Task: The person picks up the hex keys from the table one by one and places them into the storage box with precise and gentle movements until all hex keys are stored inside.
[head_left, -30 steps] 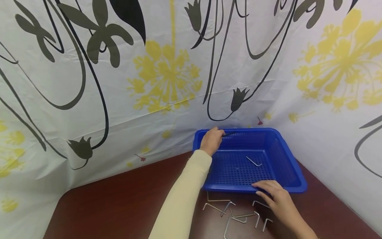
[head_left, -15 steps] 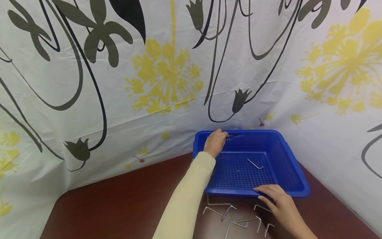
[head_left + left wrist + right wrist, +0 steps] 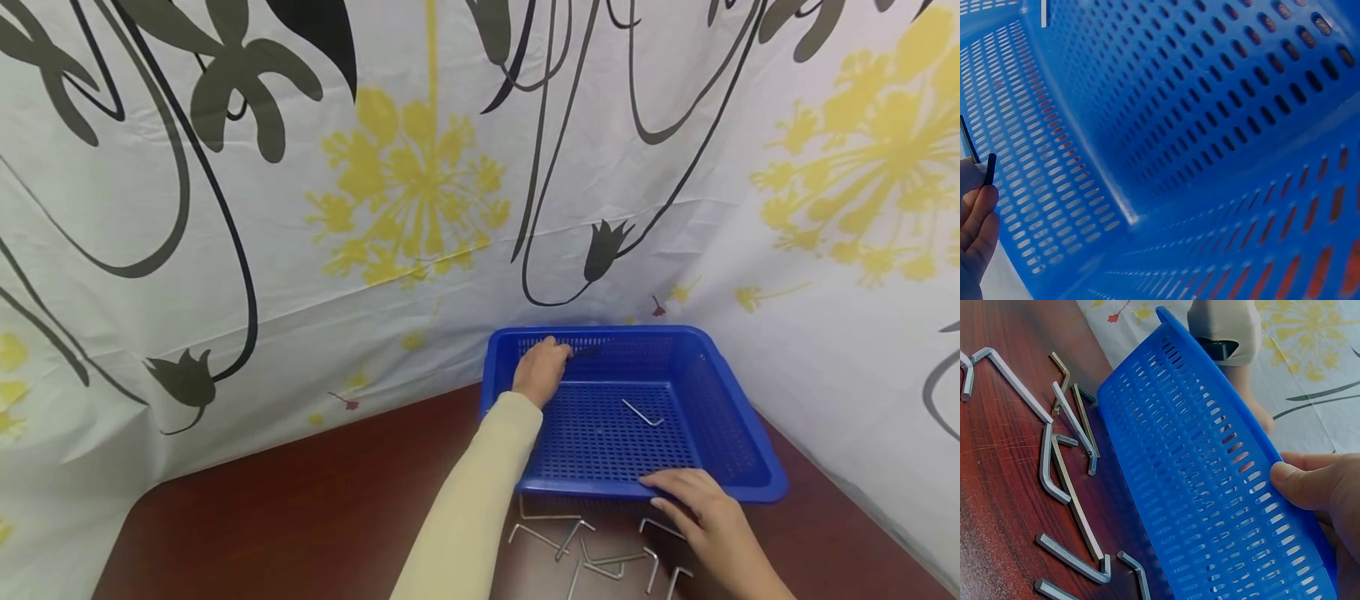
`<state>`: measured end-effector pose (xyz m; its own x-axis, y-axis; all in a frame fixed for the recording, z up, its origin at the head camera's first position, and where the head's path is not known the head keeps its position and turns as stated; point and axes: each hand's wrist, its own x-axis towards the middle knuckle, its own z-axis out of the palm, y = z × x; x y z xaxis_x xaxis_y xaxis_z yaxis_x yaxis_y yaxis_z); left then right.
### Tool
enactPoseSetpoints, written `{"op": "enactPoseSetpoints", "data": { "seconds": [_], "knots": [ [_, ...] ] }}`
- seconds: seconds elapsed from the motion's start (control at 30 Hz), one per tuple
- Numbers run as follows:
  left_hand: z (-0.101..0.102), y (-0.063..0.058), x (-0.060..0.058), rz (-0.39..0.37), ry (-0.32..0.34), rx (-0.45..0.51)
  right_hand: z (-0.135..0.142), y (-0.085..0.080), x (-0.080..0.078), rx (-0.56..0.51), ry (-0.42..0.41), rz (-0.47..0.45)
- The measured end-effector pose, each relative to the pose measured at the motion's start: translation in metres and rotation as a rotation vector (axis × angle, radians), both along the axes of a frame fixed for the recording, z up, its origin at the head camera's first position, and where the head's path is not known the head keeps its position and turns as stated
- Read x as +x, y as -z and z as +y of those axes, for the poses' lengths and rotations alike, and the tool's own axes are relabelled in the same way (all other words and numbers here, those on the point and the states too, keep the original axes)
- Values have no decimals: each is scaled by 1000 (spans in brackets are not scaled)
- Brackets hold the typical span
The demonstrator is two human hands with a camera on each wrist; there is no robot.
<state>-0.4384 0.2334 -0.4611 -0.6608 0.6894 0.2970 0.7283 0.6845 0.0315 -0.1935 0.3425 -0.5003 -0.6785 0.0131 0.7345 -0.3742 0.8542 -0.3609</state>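
Inside the back left part of a blue plastic basket [image 3: 742, 417], my left hand [image 3: 542, 369] pinches a black hex key [image 3: 588, 352]. In the left wrist view, the short leg of that hex key [image 3: 990, 169] sticks out past the fingertips, close to the slotted basket wall. My right hand [image 3: 697, 504] grips the basket's near rim, its thumb [image 3: 1291, 481] on the outer side; the other fingers are partly hidden behind the rim. A silver hex key [image 3: 641, 412] lies on the basket floor.
Several silver and brassy hex keys [image 3: 615, 558] lie scattered on the dark red wooden table [image 3: 300, 517] in front of the basket. A patterned white cloth [image 3: 420, 317] hangs right behind the basket and along its right.
My left hand has sunk a little lower into the basket with the black hex key. The right hand keeps its grip on the rim. The head view has shifted slightly.
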Motion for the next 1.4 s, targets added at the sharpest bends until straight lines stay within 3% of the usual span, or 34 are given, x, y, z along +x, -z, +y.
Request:
{"op": "enactPoseSetpoints", "data": {
  "seconds": [0.33,0.6,0.87,1.0,1.4],
  "knots": [
    [2,18,-3,-14,8,-22,1,2,1,2,17,-13],
    [0,35,-12,-118,-58,-57,1,1,1,15,-4,-17],
    [-2,46,-15,-205,-64,-118,4,2,1,0,-23,0],
    [-2,48,-14,-265,-73,-119,4,4,1,-7,-26,8],
    [-2,43,-12,-297,-63,-178,3,1,1,2,-22,8]
  ]
}}
